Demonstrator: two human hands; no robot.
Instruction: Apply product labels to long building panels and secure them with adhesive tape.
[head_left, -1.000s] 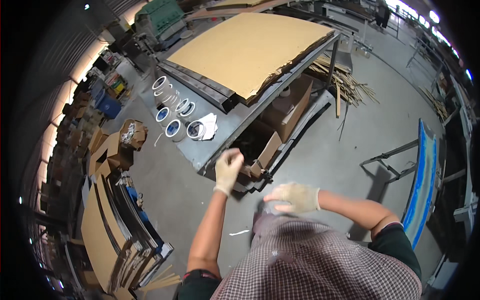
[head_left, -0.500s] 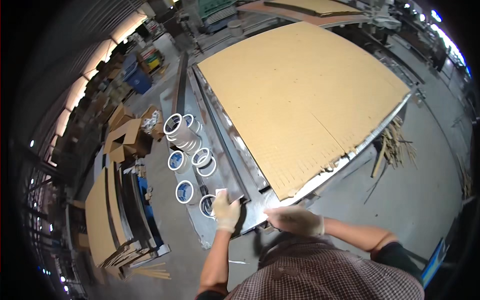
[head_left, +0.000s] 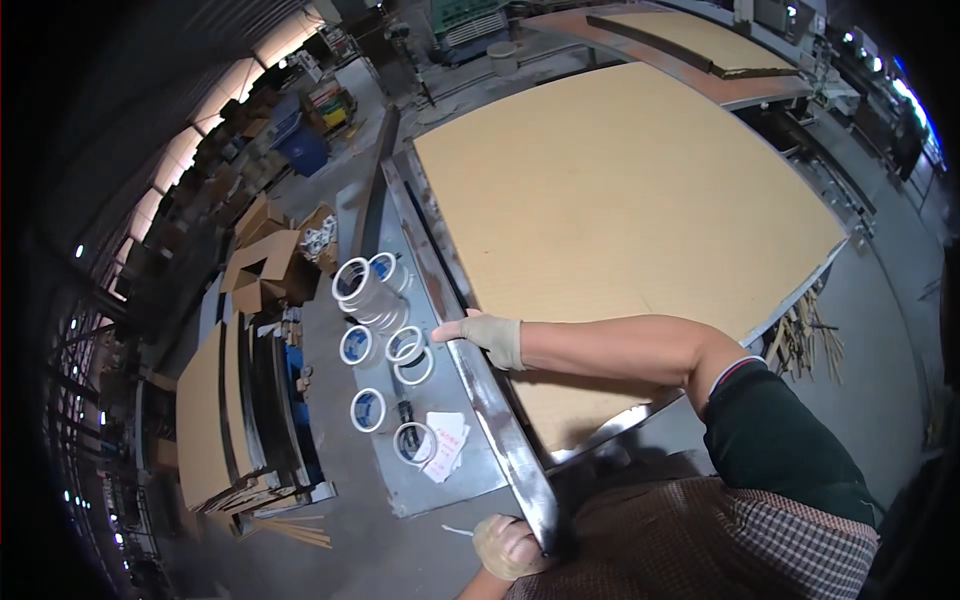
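Note:
A long metal bar [head_left: 492,413], dark with a shiny near part, runs slantwise along the left side of a large tan corrugated cardboard sheet [head_left: 640,200]. My left hand [head_left: 508,547], in a pale glove, is closed round the bar's near end. Farther along the same bar, my right hand [head_left: 485,338], gloved too, grips it from above, with that forearm crossing over the sheet. To the left, on the grey metal table [head_left: 450,496], are several white-rimmed tape rolls [head_left: 368,410], some stacked, and a few slips of white paper [head_left: 446,447].
Another dark bar [head_left: 375,200] lies at the table's far left. On the floor to the left are a stack of tan and black panels [head_left: 203,415] and open cardboard boxes [head_left: 265,272]. Thin strips [head_left: 808,340] are heaped beyond the sheet's right edge.
Both hands have taken hold of the metal bar, and its near end now projects past the table edge. My right arm has reached left across the sheet. The left hand has left the paper slips.

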